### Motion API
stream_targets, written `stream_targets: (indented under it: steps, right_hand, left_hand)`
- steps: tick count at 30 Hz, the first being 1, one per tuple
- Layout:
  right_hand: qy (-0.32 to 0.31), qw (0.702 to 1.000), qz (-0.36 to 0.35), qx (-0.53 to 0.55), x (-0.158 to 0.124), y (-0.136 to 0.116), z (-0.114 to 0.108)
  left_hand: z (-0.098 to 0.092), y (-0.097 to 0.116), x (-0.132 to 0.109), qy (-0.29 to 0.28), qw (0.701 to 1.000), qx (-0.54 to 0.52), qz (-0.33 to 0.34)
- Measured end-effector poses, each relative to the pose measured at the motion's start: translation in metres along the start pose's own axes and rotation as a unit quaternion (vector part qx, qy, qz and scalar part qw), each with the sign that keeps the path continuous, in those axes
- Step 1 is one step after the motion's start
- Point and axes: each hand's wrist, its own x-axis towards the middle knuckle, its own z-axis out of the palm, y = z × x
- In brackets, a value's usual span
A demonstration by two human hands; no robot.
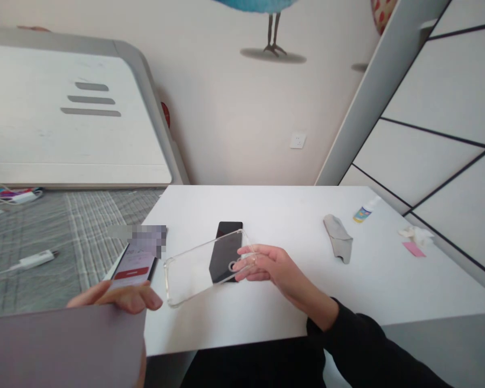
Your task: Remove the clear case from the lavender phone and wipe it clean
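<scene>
My right hand pinches the right end of a clear phone case, tilted above the table with its camera ring by my fingertips. Under and behind the case, a dark phone lies on the white table. At the lower left, my left hand curls its fingers over the top edge of a flat, pale lilac slab. The slab hides most of that hand, and its kind is unclear. Just beyond my left fingers lies another phone with a lit screen, at the table's left edge.
Toward the right of the table are a grey cloth, a small spray bottle, a pink slip and crumpled tissue. On the left, a white charger with cable rests on a grey plaid bed cover.
</scene>
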Motion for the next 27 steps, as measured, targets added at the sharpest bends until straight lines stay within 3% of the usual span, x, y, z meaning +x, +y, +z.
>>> stream_targets:
  steps: [3, 6, 9, 13, 16, 20, 24, 25, 27]
  right_hand:
    - [0.035, 0.997, -0.026, -0.070, 0.023, 0.003, -0.011]
    - [0.118, 0.977, -0.092, -0.152, 0.038, 0.004, -0.021]
    - [0.186, 0.943, -0.181, -0.207, 0.033, 0.001, -0.025]
    - [0.156, 0.926, -0.257, -0.230, 0.000, 0.002, -0.022]
    - [0.130, 0.930, -0.269, -0.214, -0.028, 0.006, -0.023]
    - [0.095, 0.954, -0.233, -0.161, -0.053, 0.009, -0.028]
    - [0.037, 0.987, -0.129, -0.086, -0.063, 0.011, -0.030]
    - [0.043, 0.990, -0.104, -0.081, -0.063, 0.013, -0.031]
    - [0.074, 0.991, -0.075, -0.087, -0.062, 0.018, -0.035]
  left_hand:
    - [0.001, -0.010, 0.003, -0.021, 0.997, -0.059, 0.041]
    - [0.002, -0.025, 0.000, -0.117, 0.989, -0.083, -0.022]
    - [0.003, -0.031, -0.010, -0.223, 0.971, -0.051, -0.072]
    - [0.015, -0.017, -0.029, -0.402, 0.913, -0.055, -0.043]
    - [0.031, -0.004, -0.038, -0.503, 0.857, -0.046, -0.104]
    - [0.048, 0.000, -0.040, -0.522, 0.824, -0.031, -0.219]
    - [0.059, -0.002, -0.037, -0.528, 0.745, -0.008, -0.407]
    - [0.062, -0.003, -0.036, -0.531, 0.736, 0.006, -0.420]
    - [0.065, -0.005, -0.036, -0.530, 0.751, 0.048, -0.389]
